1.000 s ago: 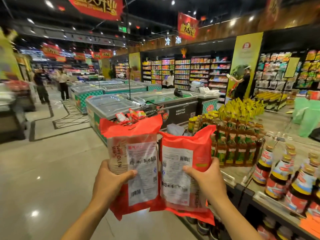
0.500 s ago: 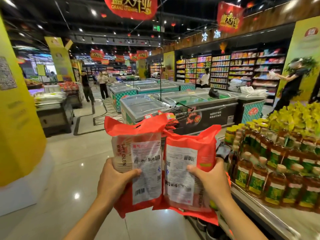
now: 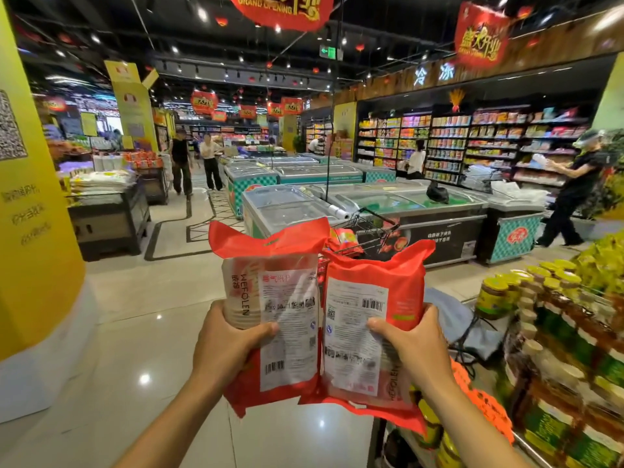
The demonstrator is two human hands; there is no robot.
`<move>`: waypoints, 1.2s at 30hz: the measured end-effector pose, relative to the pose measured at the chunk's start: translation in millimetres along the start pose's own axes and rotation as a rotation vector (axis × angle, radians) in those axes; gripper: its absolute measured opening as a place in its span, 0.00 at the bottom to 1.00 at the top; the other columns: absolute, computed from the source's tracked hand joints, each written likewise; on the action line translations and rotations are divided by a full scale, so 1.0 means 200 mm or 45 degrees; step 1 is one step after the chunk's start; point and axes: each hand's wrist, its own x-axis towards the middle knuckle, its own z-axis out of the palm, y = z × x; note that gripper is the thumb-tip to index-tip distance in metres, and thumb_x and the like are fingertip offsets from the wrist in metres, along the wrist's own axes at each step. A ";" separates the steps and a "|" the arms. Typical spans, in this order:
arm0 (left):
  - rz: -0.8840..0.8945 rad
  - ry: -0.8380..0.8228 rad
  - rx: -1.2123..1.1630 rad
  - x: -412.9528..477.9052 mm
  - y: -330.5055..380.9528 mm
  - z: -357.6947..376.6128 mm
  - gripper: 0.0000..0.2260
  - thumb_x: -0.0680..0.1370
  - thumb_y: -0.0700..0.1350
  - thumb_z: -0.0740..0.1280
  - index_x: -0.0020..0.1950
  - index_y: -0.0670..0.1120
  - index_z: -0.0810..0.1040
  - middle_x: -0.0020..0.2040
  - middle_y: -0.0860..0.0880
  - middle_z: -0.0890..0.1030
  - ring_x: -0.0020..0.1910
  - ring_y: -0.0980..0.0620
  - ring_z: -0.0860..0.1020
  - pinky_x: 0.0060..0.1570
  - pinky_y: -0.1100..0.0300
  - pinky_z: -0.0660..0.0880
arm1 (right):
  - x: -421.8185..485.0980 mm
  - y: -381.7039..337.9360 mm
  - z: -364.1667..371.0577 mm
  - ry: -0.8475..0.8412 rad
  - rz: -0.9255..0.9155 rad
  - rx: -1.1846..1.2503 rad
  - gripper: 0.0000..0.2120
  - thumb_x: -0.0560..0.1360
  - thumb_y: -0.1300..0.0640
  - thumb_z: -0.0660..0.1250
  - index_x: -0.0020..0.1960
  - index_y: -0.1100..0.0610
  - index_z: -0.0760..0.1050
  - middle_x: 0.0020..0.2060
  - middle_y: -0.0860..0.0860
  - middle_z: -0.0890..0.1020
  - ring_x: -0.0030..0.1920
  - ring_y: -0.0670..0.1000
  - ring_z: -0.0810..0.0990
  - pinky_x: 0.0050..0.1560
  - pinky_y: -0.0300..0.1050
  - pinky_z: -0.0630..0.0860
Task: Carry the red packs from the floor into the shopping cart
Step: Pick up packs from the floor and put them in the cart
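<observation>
A left hand [image 3: 229, 349] curls around a red-and-clear plastic pack [image 3: 287, 298] while the right hand [image 3: 412, 346] grips a solid red plastic pack [image 3: 371, 298], thumbs across the white labels. Both packs stand upright, edges touching (above the glossy tiled floor [image 3: 135, 332]). The black wire shopping cart [image 3: 371, 228] sits beyond them, partly hidden.

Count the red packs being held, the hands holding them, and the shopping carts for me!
Red packs held: 2, the left pack and the right pack
Hands: 2, the left hand and the right hand
Shopping cart: 1
Total: 5
</observation>
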 end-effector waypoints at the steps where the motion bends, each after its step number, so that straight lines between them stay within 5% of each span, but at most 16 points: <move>1: -0.002 0.000 -0.008 0.09 -0.01 0.00 0.27 0.64 0.51 0.85 0.55 0.54 0.74 0.51 0.52 0.85 0.47 0.51 0.85 0.48 0.44 0.84 | 0.07 -0.02 0.05 0.007 -0.004 -0.008 0.35 0.58 0.38 0.82 0.54 0.49 0.68 0.48 0.43 0.81 0.48 0.51 0.82 0.55 0.62 0.79; 6: 0.001 0.017 -0.032 0.52 -0.02 0.01 0.33 0.55 0.61 0.81 0.55 0.55 0.74 0.50 0.54 0.85 0.46 0.52 0.86 0.48 0.43 0.84 | 0.40 -0.13 0.30 0.011 -0.029 -0.014 0.30 0.62 0.41 0.82 0.51 0.45 0.65 0.48 0.45 0.82 0.47 0.52 0.83 0.52 0.62 0.81; 11: 0.015 0.008 -0.037 0.82 -0.04 0.05 0.26 0.64 0.51 0.85 0.54 0.54 0.73 0.52 0.52 0.85 0.48 0.50 0.85 0.50 0.42 0.84 | 0.67 -0.17 0.49 0.029 -0.019 -0.013 0.35 0.53 0.30 0.77 0.51 0.41 0.65 0.49 0.43 0.83 0.49 0.53 0.84 0.53 0.62 0.82; 22: -0.026 0.010 -0.016 1.47 -0.09 0.33 0.36 0.52 0.63 0.79 0.56 0.54 0.74 0.53 0.53 0.85 0.50 0.49 0.85 0.51 0.40 0.83 | 1.33 -0.08 0.79 0.005 0.011 0.002 0.41 0.52 0.29 0.74 0.58 0.45 0.66 0.49 0.41 0.82 0.48 0.49 0.84 0.54 0.62 0.82; 30: -0.023 0.040 0.012 2.09 -0.05 0.70 0.30 0.57 0.55 0.80 0.55 0.53 0.73 0.52 0.51 0.85 0.50 0.48 0.85 0.51 0.39 0.83 | 2.10 0.04 1.03 -0.027 0.021 0.081 0.34 0.63 0.40 0.82 0.60 0.46 0.66 0.50 0.41 0.81 0.49 0.50 0.84 0.54 0.63 0.83; 36: -0.029 0.057 -0.009 2.49 -0.05 0.95 0.32 0.55 0.58 0.80 0.55 0.53 0.74 0.52 0.51 0.86 0.48 0.48 0.86 0.49 0.39 0.84 | 2.58 0.07 1.12 -0.057 0.027 0.111 0.38 0.57 0.35 0.80 0.59 0.45 0.66 0.50 0.42 0.83 0.49 0.49 0.84 0.54 0.62 0.82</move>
